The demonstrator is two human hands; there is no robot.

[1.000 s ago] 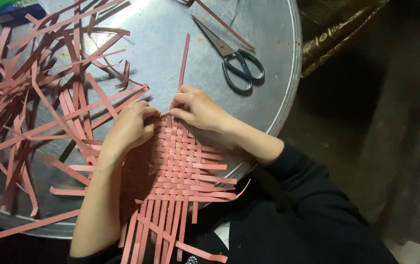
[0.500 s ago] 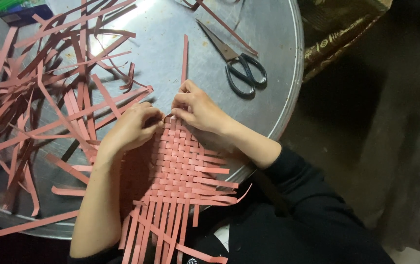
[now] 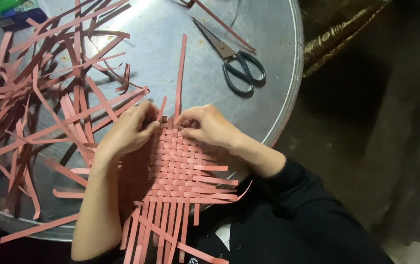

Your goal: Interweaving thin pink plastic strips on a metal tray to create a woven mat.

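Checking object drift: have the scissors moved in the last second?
No. The scissors lie in the same spot near the metal table's right rim.

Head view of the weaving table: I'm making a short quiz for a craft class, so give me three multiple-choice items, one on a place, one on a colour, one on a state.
1. Where do the scissors lie?
A. On the round metal table, beyond the hands, toward its right rim
B. On the person's lap
C. Under the loose strips

2. What colour are the strips of the woven mat?
A. Green
B. Reddish pink
C. White

3. What are the hands doing?
A. Both lie flat, away from the mat
B. One holds the scissors
C. Left hand and right hand pinch strips at the mat's far edge

Answers:
1 A, the scissors rest on bare metal, apart from the loose strips heaped at left.
2 B, mat and loose strips share that colour.
3 C, the fingertips of both hands meet at the weave's top edge.
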